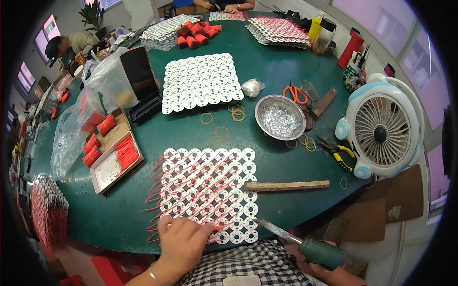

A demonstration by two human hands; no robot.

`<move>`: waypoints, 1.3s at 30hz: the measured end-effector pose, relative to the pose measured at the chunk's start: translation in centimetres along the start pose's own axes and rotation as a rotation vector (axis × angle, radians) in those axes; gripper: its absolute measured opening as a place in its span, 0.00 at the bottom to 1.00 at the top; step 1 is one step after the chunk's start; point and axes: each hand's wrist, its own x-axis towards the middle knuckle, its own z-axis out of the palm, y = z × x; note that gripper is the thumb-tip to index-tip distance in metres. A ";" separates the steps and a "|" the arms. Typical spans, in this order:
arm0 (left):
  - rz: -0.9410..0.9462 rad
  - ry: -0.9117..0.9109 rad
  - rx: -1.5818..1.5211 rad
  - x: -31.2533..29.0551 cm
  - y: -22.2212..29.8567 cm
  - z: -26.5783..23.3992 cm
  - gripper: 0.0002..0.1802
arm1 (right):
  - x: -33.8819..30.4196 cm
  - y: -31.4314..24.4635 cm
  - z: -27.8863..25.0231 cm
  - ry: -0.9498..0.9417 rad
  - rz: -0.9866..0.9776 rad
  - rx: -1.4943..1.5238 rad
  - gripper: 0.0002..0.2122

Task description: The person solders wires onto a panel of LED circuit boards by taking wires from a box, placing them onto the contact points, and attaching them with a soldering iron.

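Observation:
A panel of round white LED circuit boards (250, 168) lies on the table in front of me, with red wires (155, 188) running slantwise over most of its discs. My left hand (183, 243) rests over the panel's near edge, its thumb and fingers pinched on a red wire (217, 228). In my right hand (305, 267) is a green-handled soldering iron (322, 254). Its metal tip points left and reaches a disc near the panel's right edge; whether they touch I cannot tell. A wooden strip (286, 186) lies across the panel's right side.
A metal bowl (260, 125) of silvery bits stands beyond the wood, with orange-handled scissors (296, 94), pliers (344, 157) and a fan (381, 128) to its right. Stacked panels (200, 81) lie farther back. A carton of cut red wires (101, 178) is at left. Other people work farther off.

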 end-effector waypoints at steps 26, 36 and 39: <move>0.064 -0.003 -0.169 0.8 2.5 3.4 0.06 | -3.1 1.4 2.3 -0.195 0.296 0.473 0.08; 0.046 -0.011 -0.197 0.8 2.4 3.4 0.08 | 1.4 -1.2 0.2 -0.220 0.233 0.522 0.08; 0.037 -0.011 -0.201 0.7 2.3 3.6 0.08 | 1.3 -1.2 0.2 -0.196 0.239 0.456 0.07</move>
